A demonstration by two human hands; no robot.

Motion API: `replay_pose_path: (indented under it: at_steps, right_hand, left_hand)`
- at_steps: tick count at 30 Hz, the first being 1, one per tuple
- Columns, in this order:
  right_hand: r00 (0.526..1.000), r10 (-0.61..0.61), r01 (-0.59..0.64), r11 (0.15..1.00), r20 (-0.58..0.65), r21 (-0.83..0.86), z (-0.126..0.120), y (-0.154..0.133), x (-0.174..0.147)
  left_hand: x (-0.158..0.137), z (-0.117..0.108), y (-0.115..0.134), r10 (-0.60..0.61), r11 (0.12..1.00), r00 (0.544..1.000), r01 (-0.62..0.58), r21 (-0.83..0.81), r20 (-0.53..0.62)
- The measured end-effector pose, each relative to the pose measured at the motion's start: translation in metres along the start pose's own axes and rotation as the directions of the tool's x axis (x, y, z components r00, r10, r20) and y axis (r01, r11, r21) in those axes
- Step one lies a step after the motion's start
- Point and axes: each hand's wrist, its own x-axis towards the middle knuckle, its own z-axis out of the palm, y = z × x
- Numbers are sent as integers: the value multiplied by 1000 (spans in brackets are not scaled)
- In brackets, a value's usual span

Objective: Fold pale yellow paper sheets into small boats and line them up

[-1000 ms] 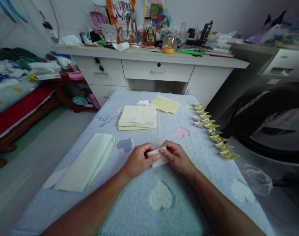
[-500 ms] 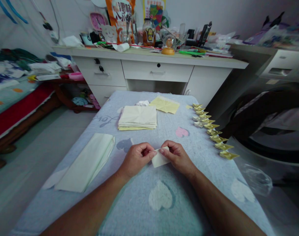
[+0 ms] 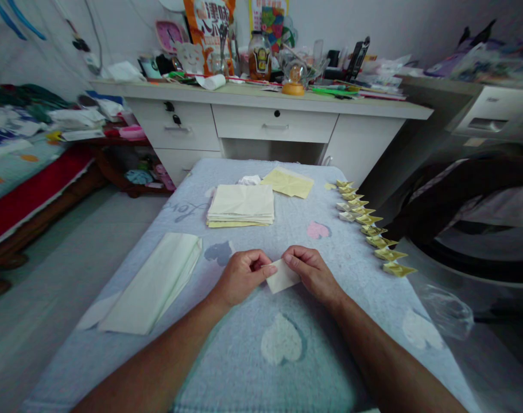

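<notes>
Between my two hands is a small folded piece of paper (image 3: 282,277), pale cream. My left hand (image 3: 244,274) pinches its upper left corner between thumb and fingers. At the upper right edge, my right hand (image 3: 312,272) grips it, thumb on top and fingers behind. Beyond my hands lies a stack of cream paper sheets (image 3: 242,201), with a creased yellow sheet (image 3: 289,182) beside it. Along the table's right edge stands a row of several small folded paper boats (image 3: 386,254). To the left rests a long folded bundle of pale paper (image 3: 151,287).
A blue patterned cloth (image 3: 227,367) covers the table. Behind it stands a white desk (image 3: 278,123) crowded with jars and odds and ends. A washing machine (image 3: 494,126) is on the right, near a clear plastic bag (image 3: 446,312). A bed (image 3: 37,172) is at the left.
My right thumb has slid up and right towards the paper's top edge, uncovering more of its face. My left hand keeps its pinch, nearly still.
</notes>
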Motion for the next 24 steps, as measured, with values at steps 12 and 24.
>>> replay_pose_path:
  at_steps: [12,24]
  right_hand:
    - [993,-81,87,994,85,-69,1,7,4]
    - [995,-51,57,996,87,-71,0,10,5]
  left_hand:
    - [4,-5,-7,-57,971,992,27,-238,-117]
    - [7,-1,-19,-63,951,996,78,-299,62]
